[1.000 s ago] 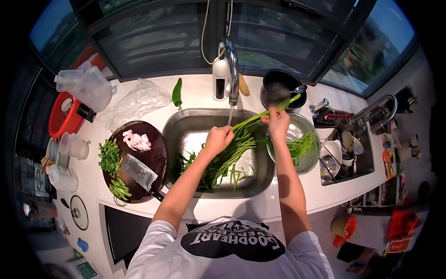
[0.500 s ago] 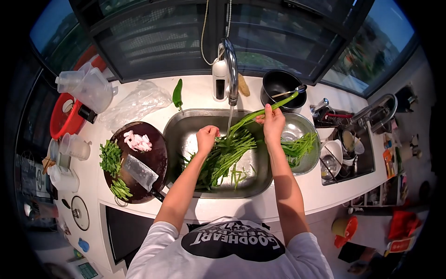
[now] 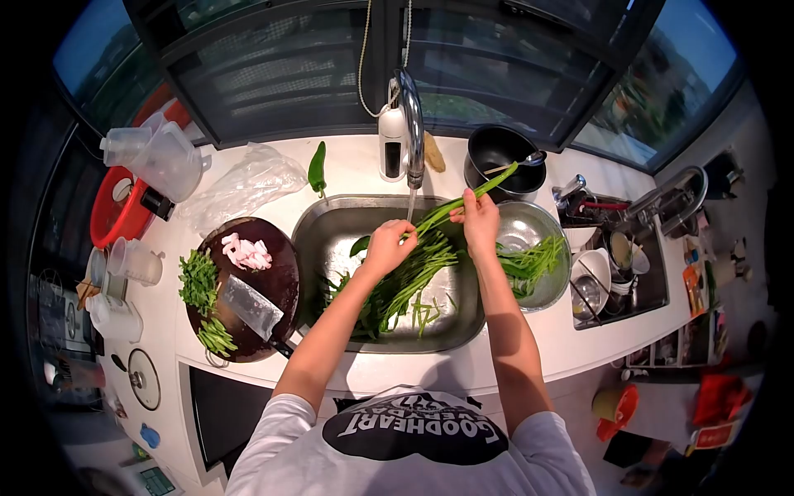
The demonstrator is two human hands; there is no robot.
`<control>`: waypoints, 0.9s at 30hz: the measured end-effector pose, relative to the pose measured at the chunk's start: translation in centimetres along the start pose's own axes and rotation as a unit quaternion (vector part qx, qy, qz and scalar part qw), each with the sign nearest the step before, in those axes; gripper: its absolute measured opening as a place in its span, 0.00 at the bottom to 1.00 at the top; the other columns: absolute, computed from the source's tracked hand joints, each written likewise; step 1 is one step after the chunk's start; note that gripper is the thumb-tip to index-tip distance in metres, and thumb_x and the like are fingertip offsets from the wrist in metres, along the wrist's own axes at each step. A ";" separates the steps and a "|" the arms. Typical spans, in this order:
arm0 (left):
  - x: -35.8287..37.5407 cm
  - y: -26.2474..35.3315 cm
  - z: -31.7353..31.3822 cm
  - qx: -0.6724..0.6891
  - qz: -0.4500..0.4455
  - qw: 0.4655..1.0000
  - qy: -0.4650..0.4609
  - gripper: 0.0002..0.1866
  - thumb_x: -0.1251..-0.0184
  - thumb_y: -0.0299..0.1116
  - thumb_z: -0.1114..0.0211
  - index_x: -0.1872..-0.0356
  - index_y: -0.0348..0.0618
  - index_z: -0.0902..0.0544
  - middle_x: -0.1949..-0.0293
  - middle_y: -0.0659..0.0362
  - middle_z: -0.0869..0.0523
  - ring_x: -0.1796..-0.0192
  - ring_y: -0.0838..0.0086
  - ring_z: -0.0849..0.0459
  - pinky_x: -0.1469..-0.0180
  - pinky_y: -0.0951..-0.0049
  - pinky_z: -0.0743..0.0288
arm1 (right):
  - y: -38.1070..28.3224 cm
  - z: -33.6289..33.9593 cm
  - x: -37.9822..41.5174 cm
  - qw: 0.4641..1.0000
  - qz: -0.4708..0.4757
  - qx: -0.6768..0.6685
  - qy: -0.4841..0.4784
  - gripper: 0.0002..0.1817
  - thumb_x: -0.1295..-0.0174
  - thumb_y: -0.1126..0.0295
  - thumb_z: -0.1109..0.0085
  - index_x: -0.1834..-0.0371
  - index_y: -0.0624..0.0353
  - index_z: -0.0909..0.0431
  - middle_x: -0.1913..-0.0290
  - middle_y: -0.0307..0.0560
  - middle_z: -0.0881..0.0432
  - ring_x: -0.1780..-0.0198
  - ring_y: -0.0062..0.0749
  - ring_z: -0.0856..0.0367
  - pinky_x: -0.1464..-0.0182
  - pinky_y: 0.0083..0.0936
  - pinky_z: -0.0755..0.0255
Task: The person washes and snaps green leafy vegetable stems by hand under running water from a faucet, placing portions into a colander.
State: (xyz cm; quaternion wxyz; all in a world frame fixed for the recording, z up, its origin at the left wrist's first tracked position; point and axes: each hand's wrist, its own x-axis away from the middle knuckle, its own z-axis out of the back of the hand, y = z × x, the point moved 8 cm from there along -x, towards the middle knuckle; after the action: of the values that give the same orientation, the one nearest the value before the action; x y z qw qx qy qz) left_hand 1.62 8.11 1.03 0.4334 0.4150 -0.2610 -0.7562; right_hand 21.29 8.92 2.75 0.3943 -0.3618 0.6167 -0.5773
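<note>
Between my two hands stretches a bunch of long green stems (image 3: pixel 442 212) that look like water spinach. My right hand (image 3: pixel 480 220) is closed around it near its upper right end. At its lower left part, my left hand (image 3: pixel 390 246) pinches the stems close to the running water. Below lies a heap of water spinach (image 3: pixel 405 281) in the metal sink (image 3: pixel 310 227), with short cut pieces near it. The chrome faucet (image 3: pixel 411 124) pours a thin stream beside my left hand. A metal colander (image 3: pixel 523 217) holding picked greens (image 3: pixel 529 266) stands right of the sink.
At left, a round cutting board (image 3: pixel 277 285) carries a cleaver (image 3: pixel 251 307), chopped greens and pale pink pieces. A green pepper (image 3: pixel 317 169) and a plastic bag (image 3: pixel 248 186) lie behind. A black pot (image 3: pixel 484 153) stands behind the colander, and a second sink (image 3: pixel 653 285) holds dishes.
My left hand has moved right and up, onto the stems. My right hand has shifted slightly left and down, and the stems' upper end has moved left with it.
</note>
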 end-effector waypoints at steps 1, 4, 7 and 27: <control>0.1 -0.2 -0.1 -0.005 0.001 1.000 0.003 0.05 0.46 0.29 0.38 0.73 0.36 0.22 0.76 0.51 0.21 0.72 0.64 0.22 0.68 0.67 0.29 | 0.0 -0.1 0.2 1.000 -0.002 0.004 -0.002 0.17 0.32 0.63 0.50 0.66 0.70 0.28 0.76 0.47 0.21 0.76 0.25 0.18 0.77 0.19 0.24; 0.2 -1.4 -0.1 0.035 0.088 0.995 0.025 0.06 0.47 0.27 0.40 0.75 0.35 0.24 0.80 0.50 0.23 0.78 0.67 0.26 0.72 0.69 0.31 | 0.5 -0.5 0.6 1.000 -0.005 -0.017 0.006 0.16 0.32 0.63 0.50 0.67 0.70 0.28 0.76 0.47 0.21 0.77 0.25 0.18 0.77 0.19 0.24; 0.7 -2.9 0.0 0.114 0.178 0.975 0.076 0.06 0.45 0.28 0.42 0.76 0.35 0.25 0.86 0.56 0.27 0.81 0.78 0.33 0.76 0.74 0.35 | 0.8 -0.6 0.9 0.999 -0.002 -0.031 0.022 0.16 0.32 0.63 0.50 0.67 0.69 0.27 0.77 0.47 0.21 0.78 0.25 0.19 0.77 0.19 0.24; -0.4 2.0 0.6 -0.108 -0.056 0.992 0.031 0.06 0.45 0.29 0.42 0.72 0.37 0.24 0.75 0.50 0.23 0.68 0.56 0.25 0.63 0.59 0.31 | 1.0 -2.5 1.4 0.997 -0.043 -0.045 -0.039 0.13 0.33 0.64 0.48 0.66 0.65 0.29 0.78 0.41 0.24 0.81 0.19 0.26 0.82 0.14 0.36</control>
State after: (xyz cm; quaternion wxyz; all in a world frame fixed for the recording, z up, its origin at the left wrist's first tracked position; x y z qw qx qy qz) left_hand 2.14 7.49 2.99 0.4408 0.4026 -0.1407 -0.7898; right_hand 18.45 8.77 1.69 0.3760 -0.4279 0.6099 -0.5509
